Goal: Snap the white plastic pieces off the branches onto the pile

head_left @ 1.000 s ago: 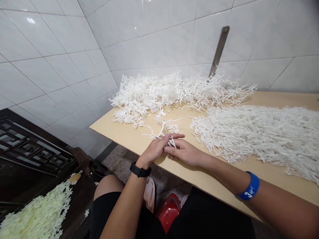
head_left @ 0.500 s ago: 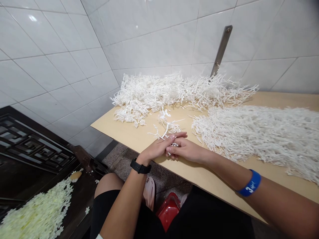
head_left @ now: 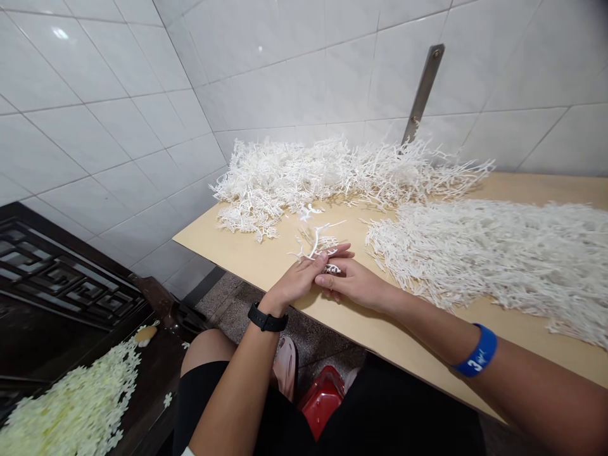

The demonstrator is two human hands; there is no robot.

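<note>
My left hand (head_left: pixel 304 273) is closed round a white branching plastic stem (head_left: pixel 316 242), whose forked twigs rise above the thumb. Close against it, my right hand (head_left: pixel 354 283) is also closed, with small white plastic bits (head_left: pixel 332 269) showing between its thumb and fingers. The fingers of both hands overlap near the board's front edge, so part of what they grip is hidden. Just beyond the hands, a few loose white twigs (head_left: pixel 308 212) lie on the tan board (head_left: pixel 199 237).
A tangled heap of white branching pieces (head_left: pixel 308 174) runs along the tiled wall. To the right lies a wide pile of straighter white stems (head_left: pixel 494 253). Pale yellow flower pieces (head_left: pixel 71 405) cover a dark wooden seat at lower left. A red stool (head_left: pixel 323 399) stands below.
The branching stem has turned to stand more upright above my left hand. My fingers have shifted slightly; both hands stay together in the same place.
</note>
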